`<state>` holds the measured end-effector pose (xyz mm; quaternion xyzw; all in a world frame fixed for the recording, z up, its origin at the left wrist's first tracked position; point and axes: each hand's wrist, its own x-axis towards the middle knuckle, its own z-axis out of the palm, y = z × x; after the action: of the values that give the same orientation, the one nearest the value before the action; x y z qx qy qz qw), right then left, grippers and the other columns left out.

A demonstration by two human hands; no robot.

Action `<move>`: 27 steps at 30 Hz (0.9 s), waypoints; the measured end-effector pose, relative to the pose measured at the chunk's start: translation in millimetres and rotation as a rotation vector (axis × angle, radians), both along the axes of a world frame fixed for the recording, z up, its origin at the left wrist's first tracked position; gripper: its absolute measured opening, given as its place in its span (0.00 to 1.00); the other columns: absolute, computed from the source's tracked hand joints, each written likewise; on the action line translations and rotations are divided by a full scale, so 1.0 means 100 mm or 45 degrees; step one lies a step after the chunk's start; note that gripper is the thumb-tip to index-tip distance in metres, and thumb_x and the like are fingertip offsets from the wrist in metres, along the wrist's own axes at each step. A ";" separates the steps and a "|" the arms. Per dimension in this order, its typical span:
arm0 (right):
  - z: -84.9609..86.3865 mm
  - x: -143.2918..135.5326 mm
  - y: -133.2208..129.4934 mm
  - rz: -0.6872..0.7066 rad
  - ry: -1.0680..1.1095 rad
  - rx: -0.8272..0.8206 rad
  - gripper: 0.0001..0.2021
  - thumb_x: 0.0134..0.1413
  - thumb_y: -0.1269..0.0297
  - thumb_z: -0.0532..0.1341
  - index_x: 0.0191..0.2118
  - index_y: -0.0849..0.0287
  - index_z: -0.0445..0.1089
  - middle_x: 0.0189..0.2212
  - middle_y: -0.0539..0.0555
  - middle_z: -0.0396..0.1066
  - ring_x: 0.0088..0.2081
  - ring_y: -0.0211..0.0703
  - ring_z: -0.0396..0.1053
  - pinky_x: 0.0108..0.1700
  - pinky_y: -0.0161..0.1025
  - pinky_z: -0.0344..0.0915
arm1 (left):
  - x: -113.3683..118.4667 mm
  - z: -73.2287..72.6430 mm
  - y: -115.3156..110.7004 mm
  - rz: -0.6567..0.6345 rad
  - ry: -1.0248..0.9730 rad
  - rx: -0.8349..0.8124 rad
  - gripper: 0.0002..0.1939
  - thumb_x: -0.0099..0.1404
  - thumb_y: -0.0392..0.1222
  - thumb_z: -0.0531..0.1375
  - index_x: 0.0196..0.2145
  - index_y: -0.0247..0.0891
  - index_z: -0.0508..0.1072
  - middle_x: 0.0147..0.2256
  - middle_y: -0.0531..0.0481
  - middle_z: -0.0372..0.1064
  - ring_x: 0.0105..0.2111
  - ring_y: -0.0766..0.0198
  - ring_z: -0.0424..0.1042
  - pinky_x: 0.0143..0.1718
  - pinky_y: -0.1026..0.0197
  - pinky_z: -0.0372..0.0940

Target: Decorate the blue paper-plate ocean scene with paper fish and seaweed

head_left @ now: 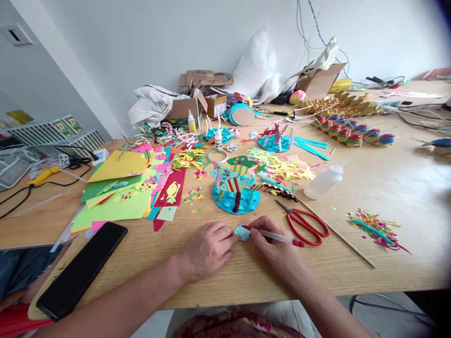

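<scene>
Taking the middle of the near edge as the hub and the wall as twelve, the pale wooden table (239,284) is the largest thing, and next is a loose stack of yellow, green and pink paper sheets (112,211) between ten and eleven o'clock. A long black phone (82,270) lies flat between nine and ten. A bright blue round base (246,205) carrying striped and spotted paper fish (233,185) stands at twelve. The bare left hand (207,249), at eleven, rests on the table with its fingers at the paper piece; whether they pinch it or only press, I cannot tell. The bare right hand (276,249), at one, grasps a pen. Red-handled metal scissors (293,213) lie between one and two, and a translucent white plastic bottle (322,182) is farther off at one. The slim pen with a translucent barrel and red ends (276,236) slants toward eleven, its tip at the smallest thing, a light-blue paper piece (242,233) at twelve between both hands' fingers.
</scene>
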<state>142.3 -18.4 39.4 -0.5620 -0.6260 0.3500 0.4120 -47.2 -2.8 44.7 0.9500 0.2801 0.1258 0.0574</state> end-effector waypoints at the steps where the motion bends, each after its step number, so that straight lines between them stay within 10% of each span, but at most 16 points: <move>1: 0.01 -0.01 0.00 0.004 -0.023 0.007 0.05 0.51 0.64 0.54 0.27 0.56 0.64 0.24 0.50 0.68 0.26 0.39 0.64 0.27 0.35 0.60 | 0.00 0.00 0.00 0.003 0.013 -0.010 0.17 0.63 0.39 0.53 0.50 0.35 0.63 0.44 0.46 0.65 0.46 0.58 0.61 0.49 0.55 0.59; 27: 0.04 -0.06 -0.01 0.082 -0.227 0.042 0.05 0.50 0.67 0.54 0.28 0.58 0.65 0.23 0.50 0.70 0.24 0.37 0.65 0.26 0.33 0.59 | 0.00 -0.04 -0.04 -0.006 0.020 0.045 0.17 0.62 0.40 0.56 0.48 0.34 0.64 0.44 0.46 0.66 0.46 0.59 0.62 0.48 0.54 0.61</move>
<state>136.4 -19.3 43.6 -0.5638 -0.6836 0.3012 0.3523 -47.0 -7.1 40.8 0.9524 0.2761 0.1232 0.0387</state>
